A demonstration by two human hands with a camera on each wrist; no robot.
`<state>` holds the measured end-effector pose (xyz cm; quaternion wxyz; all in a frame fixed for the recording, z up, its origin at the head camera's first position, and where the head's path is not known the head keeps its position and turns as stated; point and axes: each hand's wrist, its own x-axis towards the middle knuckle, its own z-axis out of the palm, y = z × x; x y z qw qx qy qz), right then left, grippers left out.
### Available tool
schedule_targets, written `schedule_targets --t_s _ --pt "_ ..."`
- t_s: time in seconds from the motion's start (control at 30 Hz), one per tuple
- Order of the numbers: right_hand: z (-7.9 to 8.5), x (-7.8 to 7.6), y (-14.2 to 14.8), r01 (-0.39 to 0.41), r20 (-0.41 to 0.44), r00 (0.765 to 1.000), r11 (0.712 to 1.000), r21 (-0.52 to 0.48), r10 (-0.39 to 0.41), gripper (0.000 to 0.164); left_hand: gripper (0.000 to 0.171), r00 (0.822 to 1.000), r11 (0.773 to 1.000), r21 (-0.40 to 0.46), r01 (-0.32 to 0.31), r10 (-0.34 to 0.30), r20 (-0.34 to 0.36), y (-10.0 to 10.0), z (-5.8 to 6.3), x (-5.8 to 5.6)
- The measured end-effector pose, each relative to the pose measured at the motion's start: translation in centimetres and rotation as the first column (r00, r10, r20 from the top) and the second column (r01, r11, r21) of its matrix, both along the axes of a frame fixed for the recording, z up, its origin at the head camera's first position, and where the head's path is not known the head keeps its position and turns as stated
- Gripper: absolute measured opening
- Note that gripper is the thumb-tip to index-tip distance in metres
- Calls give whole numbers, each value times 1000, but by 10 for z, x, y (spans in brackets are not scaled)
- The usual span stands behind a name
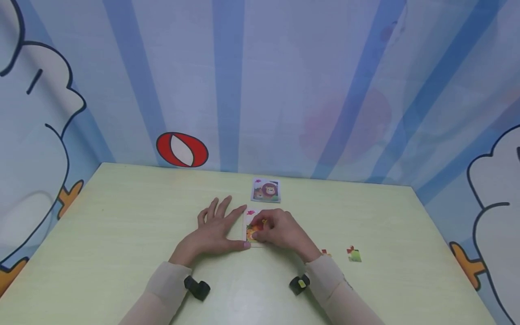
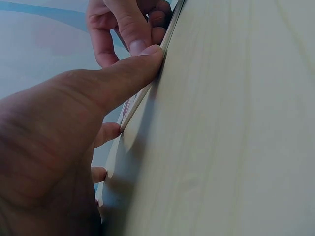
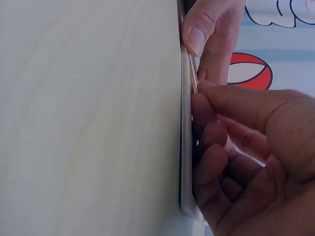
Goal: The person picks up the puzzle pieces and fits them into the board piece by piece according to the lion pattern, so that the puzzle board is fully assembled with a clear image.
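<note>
A small jigsaw puzzle board (image 1: 253, 211) with a pale frame lies on the table, orange and yellow picture parts showing on it. My left hand (image 1: 213, 234) spreads along its left side, thumb on the lower left corner and index fingertip at the upper left one. Over the board, my right hand (image 1: 282, 229) pinches a puzzle piece (image 3: 194, 73) between thumb and index finger; the right wrist view shows the piece's thin edge close to the board. The right fingers hide much of the board's right half in the head view.
Just beyond the board lies a picture card (image 1: 266, 191) with a lion on it. To the right are a loose green and red puzzle piece (image 1: 355, 255) and another piece (image 1: 326, 253), partly covered by the right wrist. A printed cloth wall (image 1: 276, 90) borders the pale table (image 1: 134, 203).
</note>
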<state>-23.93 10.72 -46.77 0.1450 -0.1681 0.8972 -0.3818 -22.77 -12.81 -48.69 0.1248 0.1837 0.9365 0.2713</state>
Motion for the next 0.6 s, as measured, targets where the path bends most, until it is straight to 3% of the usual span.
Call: schedule_targets --t_s 0.27,0.6 --pt "3 1 17 -3 88 996 996 -87 11 15 99 1000 1000 -3 0 0 -5 0 0 1" --pt "17 6 45 76 126 990 988 -135 -59 24 99 1000 1000 2 -7 7 1 1 4 2"
